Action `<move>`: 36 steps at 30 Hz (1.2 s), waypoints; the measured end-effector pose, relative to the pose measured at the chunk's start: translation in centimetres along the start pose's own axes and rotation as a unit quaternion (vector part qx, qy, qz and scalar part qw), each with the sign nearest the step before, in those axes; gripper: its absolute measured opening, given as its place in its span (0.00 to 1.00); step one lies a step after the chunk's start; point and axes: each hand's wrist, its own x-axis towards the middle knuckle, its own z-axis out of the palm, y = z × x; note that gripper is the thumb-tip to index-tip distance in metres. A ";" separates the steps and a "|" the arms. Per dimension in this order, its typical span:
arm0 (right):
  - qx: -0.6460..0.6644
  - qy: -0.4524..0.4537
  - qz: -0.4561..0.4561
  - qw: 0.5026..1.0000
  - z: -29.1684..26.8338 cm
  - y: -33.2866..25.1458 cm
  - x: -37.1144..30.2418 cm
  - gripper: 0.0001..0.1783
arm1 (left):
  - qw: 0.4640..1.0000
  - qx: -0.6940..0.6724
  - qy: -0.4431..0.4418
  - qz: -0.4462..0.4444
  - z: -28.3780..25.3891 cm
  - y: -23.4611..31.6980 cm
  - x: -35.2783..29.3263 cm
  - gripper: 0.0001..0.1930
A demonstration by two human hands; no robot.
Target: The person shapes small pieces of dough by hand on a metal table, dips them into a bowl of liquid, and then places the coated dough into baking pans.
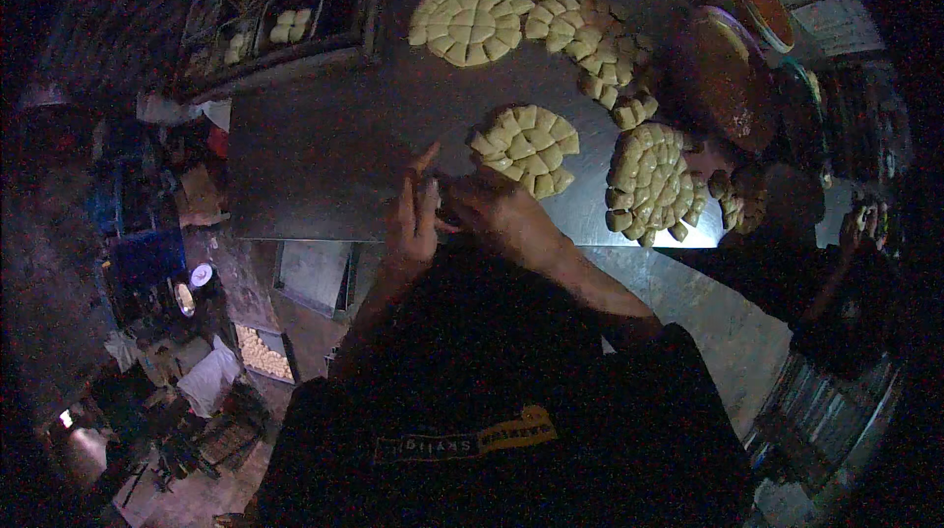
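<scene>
My left hand (pixel 417 215) is near the front edge of the metal table, its fingers stretched out and apart. Close beside it, my right hand (pixel 498 211) has its fingers curled toward the left palm. Shadow hides what, if anything, lies between them. Just beyond the right hand sits a round cluster of cut pale dough pieces (pixel 531 143). A larger cut dough round (pixel 466 23) lies at the far side. Loose dough pieces (pixel 600 48) trail rightward from it, and another dough cluster (pixel 649 182) rests on the right.
A dark tray (pixel 329 46) with dough pieces in compartments stands far left. Two large round containers (pixel 730 76) (pixel 765 7) with brownish contents are at the right. Another person's hand (pixel 863 223) shows at the right edge. A tray of small pale pieces (pixel 264 351) lies lower left.
</scene>
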 end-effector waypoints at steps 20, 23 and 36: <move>-0.176 0.022 0.121 0.977 -4.0 11.6 -9.4 0.23 | 0.876 0.387 -0.135 0.255 -3.4 -7.2 1.0 0.19; -0.145 0.036 0.064 0.987 -3.0 11.4 -8.8 0.24 | 0.873 0.315 -0.219 0.303 1.3 -5.5 1.8 0.18; 0.356 0.218 0.241 0.876 -8.1 4.8 -13.4 0.18 | 0.964 0.010 -0.250 0.085 12.3 -4.0 1.4 0.15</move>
